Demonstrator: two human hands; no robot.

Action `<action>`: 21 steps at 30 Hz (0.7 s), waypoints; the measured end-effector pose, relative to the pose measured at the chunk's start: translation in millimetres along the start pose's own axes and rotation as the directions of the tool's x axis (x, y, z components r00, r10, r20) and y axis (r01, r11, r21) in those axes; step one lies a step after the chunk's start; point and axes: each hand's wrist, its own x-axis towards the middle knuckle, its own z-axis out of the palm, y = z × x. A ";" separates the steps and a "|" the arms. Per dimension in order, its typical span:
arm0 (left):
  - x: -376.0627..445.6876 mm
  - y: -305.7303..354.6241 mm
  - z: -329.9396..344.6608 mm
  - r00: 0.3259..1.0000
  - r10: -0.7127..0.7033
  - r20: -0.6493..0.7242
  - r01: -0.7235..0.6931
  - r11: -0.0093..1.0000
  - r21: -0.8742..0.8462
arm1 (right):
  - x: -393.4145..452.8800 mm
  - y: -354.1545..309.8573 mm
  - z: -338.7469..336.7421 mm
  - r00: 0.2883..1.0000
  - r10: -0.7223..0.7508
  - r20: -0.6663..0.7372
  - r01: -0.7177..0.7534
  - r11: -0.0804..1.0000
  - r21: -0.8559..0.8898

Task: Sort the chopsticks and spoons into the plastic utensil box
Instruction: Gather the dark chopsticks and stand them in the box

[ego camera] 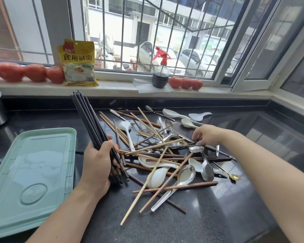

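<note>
Here the bundle of dark chopsticks [92, 130] stands tilted in the left hand [98, 162], whose fingers curl round its lower end, tips fanning up toward the far left. It is a thick sheaf for one grip; I judge a loosened squeeze would let sticks slide out onto the bench [235, 207]. Just right of it lies the tangled pile [165, 151] of pale and brown chopsticks, metal spoons and white ceramic spoons, crossing over one another. The right hand [204, 135] reaches into its far right side, fingertips bent down onto the utensils; whether it pinches one I cannot tell. Pulling a buried stick could lever spoons aside, and a ceramic spoon [156, 176] might skid or chip. The mint-green utensil box [30, 172] sits at near left with its lid on, so nothing can go in until it is opened.
</note>
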 end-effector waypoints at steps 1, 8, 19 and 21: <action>-0.1 -0.4 -0.2 1.000 -0.001 0.001 0.001 1.000 0.001 | 0.9 1.0 4.5 0.999 0.002 -0.049 -0.003 1.000 -0.022; -0.4 0.3 2.4 1.000 0.013 -0.027 -0.013 1.000 -0.002 | 4.4 3.3 6.0 0.956 0.068 -0.285 -0.065 0.998 0.017; 5.5 -0.1 -6.1 0.934 0.281 -0.221 -0.255 0.957 0.139 | -143.3 -136.0 70.2 0.502 -0.815 -0.289 0.771 0.573 -0.277; 3.1 3.1 -6.3 0.901 0.367 -0.232 -0.324 0.924 0.202 | -155.9 -149.0 90.5 0.457 -0.884 -0.097 0.785 0.453 -0.422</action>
